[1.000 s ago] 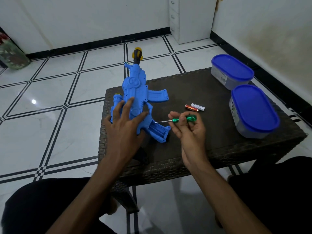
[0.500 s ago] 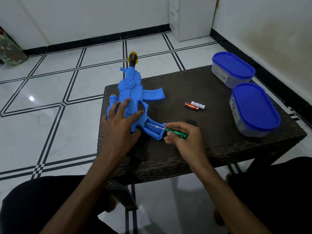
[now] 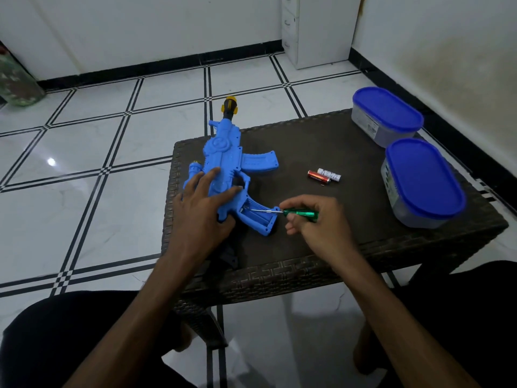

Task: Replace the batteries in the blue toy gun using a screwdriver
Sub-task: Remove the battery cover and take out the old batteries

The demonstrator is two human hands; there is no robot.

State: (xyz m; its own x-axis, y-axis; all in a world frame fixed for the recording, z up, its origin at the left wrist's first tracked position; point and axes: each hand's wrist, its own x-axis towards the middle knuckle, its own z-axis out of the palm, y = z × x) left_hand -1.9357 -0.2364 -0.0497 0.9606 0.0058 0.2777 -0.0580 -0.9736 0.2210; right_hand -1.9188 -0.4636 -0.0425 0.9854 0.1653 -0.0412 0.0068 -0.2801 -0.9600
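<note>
Left hand [image 3: 201, 208] presses flat, fingers spread, pinning the blue toy gun [image 3: 232, 175] near the tabletop's left edge — right hand [image 3: 316, 219] pinches the green screwdriver [image 3: 291, 212], its tip in the open battery bay.

One blue toy gun [image 3: 226, 163] lies on one dark woven table [image 3: 349, 253]. There is one green-handled screwdriver [image 3: 299, 214], and two loose batteries [image 3: 324, 175] (one red, one white, lying side by side). Two lidded containers [image 3: 387, 116] with blue lids stand at the table's right side. Two hands show: one left hand [image 3: 201, 211], one right hand [image 3: 316, 219].
</note>
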